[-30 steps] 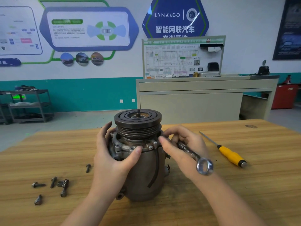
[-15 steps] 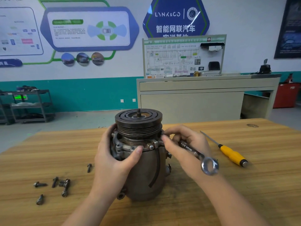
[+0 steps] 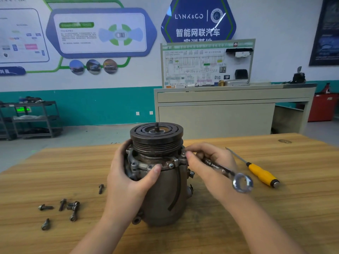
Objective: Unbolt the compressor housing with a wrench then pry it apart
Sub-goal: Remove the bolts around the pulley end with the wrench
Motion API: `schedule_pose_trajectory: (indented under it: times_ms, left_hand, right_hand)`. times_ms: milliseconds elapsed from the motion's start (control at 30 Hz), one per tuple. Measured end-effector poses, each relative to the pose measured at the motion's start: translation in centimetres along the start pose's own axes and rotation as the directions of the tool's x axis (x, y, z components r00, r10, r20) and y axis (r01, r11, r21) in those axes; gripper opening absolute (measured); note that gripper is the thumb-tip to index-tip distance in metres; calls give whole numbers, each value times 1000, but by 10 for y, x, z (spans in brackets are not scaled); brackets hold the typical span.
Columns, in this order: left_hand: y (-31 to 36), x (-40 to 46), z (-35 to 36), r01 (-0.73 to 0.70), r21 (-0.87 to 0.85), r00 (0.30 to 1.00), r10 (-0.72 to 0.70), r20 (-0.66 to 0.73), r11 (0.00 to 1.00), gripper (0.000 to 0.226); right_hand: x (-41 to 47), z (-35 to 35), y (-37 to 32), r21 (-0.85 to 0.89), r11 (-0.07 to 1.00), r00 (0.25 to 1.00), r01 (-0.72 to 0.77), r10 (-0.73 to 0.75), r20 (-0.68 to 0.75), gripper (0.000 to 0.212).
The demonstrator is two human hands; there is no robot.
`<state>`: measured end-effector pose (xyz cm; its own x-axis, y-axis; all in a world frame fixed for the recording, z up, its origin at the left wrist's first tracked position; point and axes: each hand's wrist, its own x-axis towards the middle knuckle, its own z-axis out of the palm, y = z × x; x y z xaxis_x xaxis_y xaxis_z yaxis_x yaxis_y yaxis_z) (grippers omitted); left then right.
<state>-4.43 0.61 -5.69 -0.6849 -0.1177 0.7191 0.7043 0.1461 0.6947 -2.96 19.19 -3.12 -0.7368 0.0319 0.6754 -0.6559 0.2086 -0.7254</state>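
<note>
The compressor (image 3: 163,197) stands upright on the wooden table (image 3: 275,217), its grooved pulley (image 3: 156,139) on top. My left hand (image 3: 128,182) wraps around its left side, thumb pressed on the bolted flange (image 3: 156,165) beside a bolt head (image 3: 171,165). My right hand (image 3: 211,162) grips a silver wrench (image 3: 227,173) whose far end sits at the flange's right edge, hidden by my fingers; its ring end (image 3: 242,182) points toward me on the right.
Several removed bolts (image 3: 63,208) lie on the table at the left, one more (image 3: 100,188) nearer the compressor. A yellow-handled screwdriver (image 3: 260,173) lies to the right. A grey bench (image 3: 231,110) stands beyond the table.
The wrench's ring end has swung a little to the right and down as my right hand turned at the flange. My left hand keeps its hold.
</note>
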Motion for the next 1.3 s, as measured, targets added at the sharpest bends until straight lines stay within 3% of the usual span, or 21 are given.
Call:
schedule_pose_trajectory:
  times_ms: [67,167,300,433,600,700,800,933,1033,1133,1300]
  left_hand:
    - [0,0,0,0,-1,1000,0,3,1000,64]
    - [0,0,0,-5,1,1000,5,3,1000,64]
    - [0,0,0,-2,4,1000,2,0,1000,64]
    - [0,0,0,-5,0,1000,5,-5,1000,64]
    - [1,1,0,-8,1,1000,8,-5,1000,63]
    - [1,0,-1,-3,2,1000,3,-7,1000,65]
    - [2,0,0,2,4,1000,-2,-5,1000,66]
    - [3,0,0,17,9,1000,-16,-10,1000,67]
    - [4,-1,0,39,9,999,-38,-17,999,73]
    - [3,-1,1,48,4,999,-48,-16,999,83]
    - [5,-2,0,66,13,998,-66,-16,998,88]
  right_hand:
    - [1,0,2,17,1000,1000,4,-3,-29,17]
    - [0,2,2,35,999,1000,7,-7,-17,4]
    - [1,1,3,31,999,1000,13,-12,-24,13]
    - [0,2,4,24,999,1000,23,-23,1,5]
    - [2,1,5,25,1000,1000,7,-7,-17,13]
    - [0,4,5,17,999,1000,27,-27,-1,1]
    - [0,3,7,33,999,999,14,-13,-29,14]
    - [0,3,6,9,1000,1000,16,-15,-8,4]
    - [1,3,6,0,1000,999,17,-17,-36,13]
    - [0,4,4,0,999,999,32,-32,-19,1]
    - [0,4,5,17,1000,998,25,-24,-50,11]
